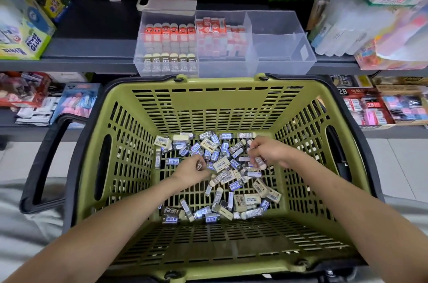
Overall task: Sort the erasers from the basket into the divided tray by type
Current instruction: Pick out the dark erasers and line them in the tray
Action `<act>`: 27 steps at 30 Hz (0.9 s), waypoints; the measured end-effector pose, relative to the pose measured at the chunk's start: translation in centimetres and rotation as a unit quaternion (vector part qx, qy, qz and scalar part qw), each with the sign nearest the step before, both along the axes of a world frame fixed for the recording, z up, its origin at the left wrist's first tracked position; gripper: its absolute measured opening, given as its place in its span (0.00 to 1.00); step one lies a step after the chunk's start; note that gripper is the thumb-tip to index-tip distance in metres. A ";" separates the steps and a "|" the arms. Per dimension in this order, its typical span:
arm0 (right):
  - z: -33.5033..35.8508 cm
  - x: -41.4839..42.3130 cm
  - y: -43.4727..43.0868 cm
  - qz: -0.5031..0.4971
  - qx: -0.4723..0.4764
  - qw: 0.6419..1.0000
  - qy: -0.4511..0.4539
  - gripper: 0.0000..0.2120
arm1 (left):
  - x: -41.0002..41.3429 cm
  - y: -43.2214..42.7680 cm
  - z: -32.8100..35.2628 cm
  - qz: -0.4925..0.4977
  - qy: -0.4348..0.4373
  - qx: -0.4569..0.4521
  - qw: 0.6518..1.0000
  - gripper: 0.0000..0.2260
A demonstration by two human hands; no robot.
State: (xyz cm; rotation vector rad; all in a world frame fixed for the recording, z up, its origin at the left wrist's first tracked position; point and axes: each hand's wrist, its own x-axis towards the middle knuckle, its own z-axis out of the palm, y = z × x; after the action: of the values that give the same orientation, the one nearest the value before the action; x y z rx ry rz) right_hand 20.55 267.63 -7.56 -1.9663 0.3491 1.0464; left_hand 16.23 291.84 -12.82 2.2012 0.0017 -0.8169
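Erasers in blue, cream and dark paper sleeves lie in a loose heap on the floor of a green slotted basket, seen from above. Both bare arms reach down into the heap. The left hand is curled, pinching one dark-sleeved eraser between thumb and fingers. The right hand, just across the heap, is also curled and grips a small bunch of erasers, pale ends showing below the fingers.

Beyond the basket's far rim, a clear divided tray stands on a grey shelf. Its left compartment holds a back row of red-sleeved erasers and a front row of cream erasers marked 2B, all upright. The middle compartment holds red-and-white erasers. Boxes of stationery flank the tray on both sides.
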 end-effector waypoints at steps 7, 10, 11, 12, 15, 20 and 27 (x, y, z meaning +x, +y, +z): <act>-0.9 -0.3 -0.2 0.016 -0.034 0.999 0.012 0.04 | -1.6 -3.6 -0.9 -0.044 -0.008 0.134 0.990 0.29; -0.8 0.0 -0.4 -0.002 -0.028 1.000 0.003 0.05 | -1.4 -3.3 -1.6 -0.024 0.011 0.127 0.991 0.31; -0.9 0.1 -0.6 -0.022 -0.025 0.999 -0.011 0.07 | -1.4 -3.1 -1.7 -0.015 0.012 0.124 0.992 0.30; -1.0 0.3 -0.8 -0.043 -0.021 0.998 -0.035 0.07 | -1.4 -3.0 -1.7 -0.008 0.012 0.120 0.993 0.28; -1.3 0.7 -1.0 -0.097 -0.002 0.990 -0.107 0.08 | -1.1 -2.6 -1.1 0.002 0.035 0.095 0.995 0.26; -2.9 1.0 -0.7 0.073 -0.088 0.969 -0.217 0.12 | 0.0 0.0 1.6 0.132 0.257 -0.136 0.948 0.24; -4.4 2.6 1.3 0.329 -0.311 0.827 -0.333 0.16 | 2.4 0.3 5.2 0.224 0.323 -0.344 0.852 0.21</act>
State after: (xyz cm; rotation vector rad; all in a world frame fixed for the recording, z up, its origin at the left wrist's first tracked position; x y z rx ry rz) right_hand 23.19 268.91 -11.99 -3.0132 -0.4851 0.5653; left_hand 18.62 292.14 -7.66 1.1146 0.4656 -1.0400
